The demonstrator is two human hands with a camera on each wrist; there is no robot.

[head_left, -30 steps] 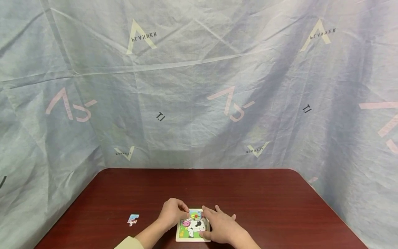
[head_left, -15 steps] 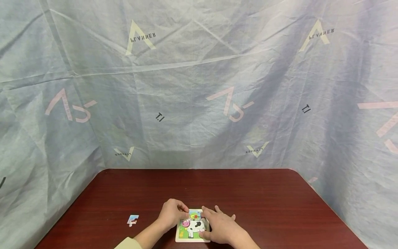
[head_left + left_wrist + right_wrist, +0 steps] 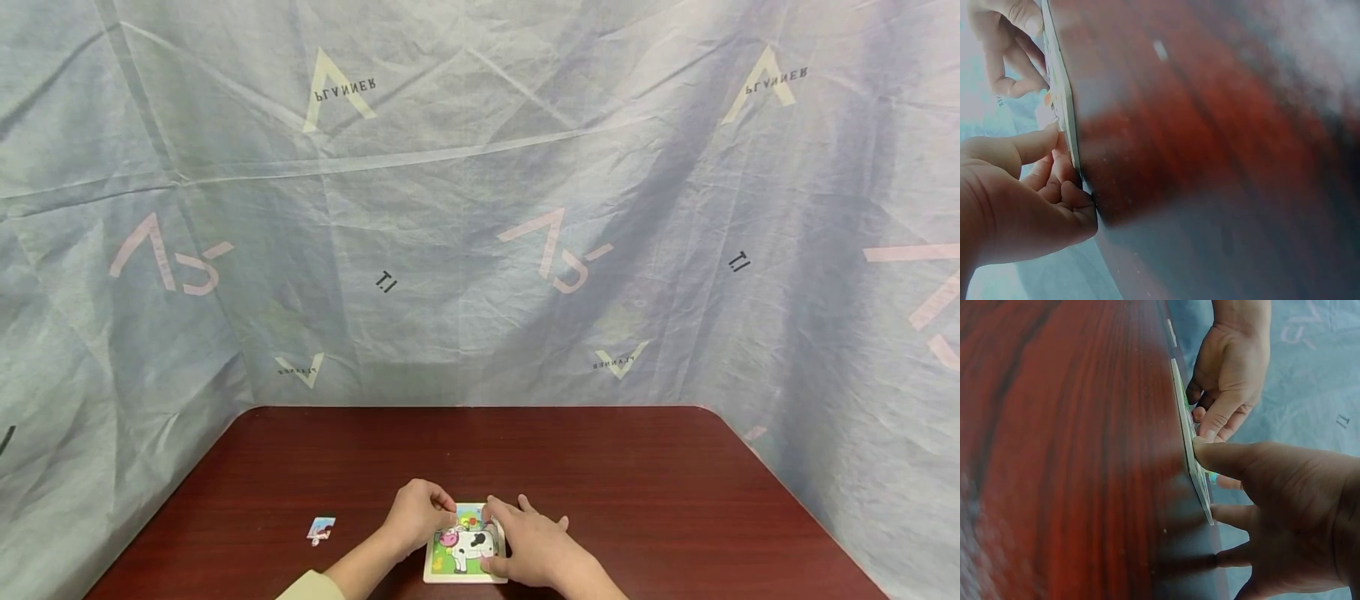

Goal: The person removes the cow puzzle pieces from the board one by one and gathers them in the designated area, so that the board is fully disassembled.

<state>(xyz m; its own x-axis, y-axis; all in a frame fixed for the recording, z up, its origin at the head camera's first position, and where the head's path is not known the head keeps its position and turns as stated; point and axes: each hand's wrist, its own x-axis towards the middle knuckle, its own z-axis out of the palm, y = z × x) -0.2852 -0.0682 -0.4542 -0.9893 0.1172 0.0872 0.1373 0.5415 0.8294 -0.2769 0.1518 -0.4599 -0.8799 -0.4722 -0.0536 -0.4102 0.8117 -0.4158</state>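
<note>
A square jigsaw puzzle (image 3: 472, 546) with a cow picture in a pale wooden frame lies on the table in the head view. My left hand (image 3: 417, 514) pinches the puzzle's upper left corner, thumb on top and the other fingers curled by the edge. My right hand (image 3: 536, 543) rests over the puzzle's right side with its fingers spread. Its thumb (image 3: 1229, 457) touches the board's near part, while the index fingertip reaches the upper right corner. What lies under the fingertips is hidden. A loose puzzle piece (image 3: 321, 529) lies apart, left of my left hand.
The dark red table (image 3: 600, 467) has rounded far corners. A grey printed cloth (image 3: 465, 250) hangs behind it and along both sides.
Both hands stay almost in place on the puzzle. My right index finger shifts very slightly at the upper right corner. The loose piece has not moved.
</note>
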